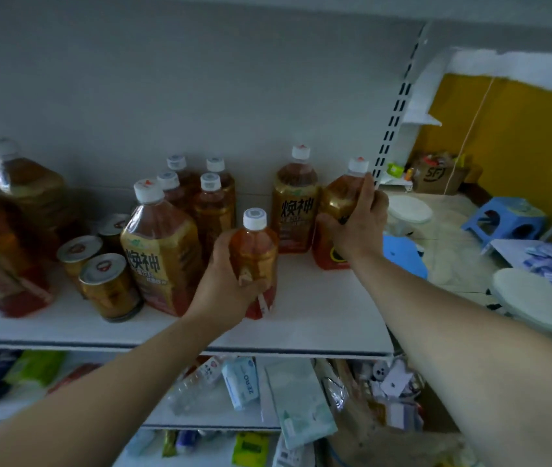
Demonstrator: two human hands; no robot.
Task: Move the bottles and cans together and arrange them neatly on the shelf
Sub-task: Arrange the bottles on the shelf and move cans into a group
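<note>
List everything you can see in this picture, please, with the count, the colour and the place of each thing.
bottles: about ten (the left ones are blurred), amber with white caps, on the upper shelf
cans: three, gold with silver tops, front left, beside a big bottle
shelf: one, white, across the middle
packets: many, count unclear, mixed colours, on the level below
stool: one, blue, on the floor at right
box: one, brown cardboard, far right, beyond the shelf
left hand: one, grips a small bottle at the front centre of the shelf
right hand: one, grips a bottle at the right end of the shelf
</note>
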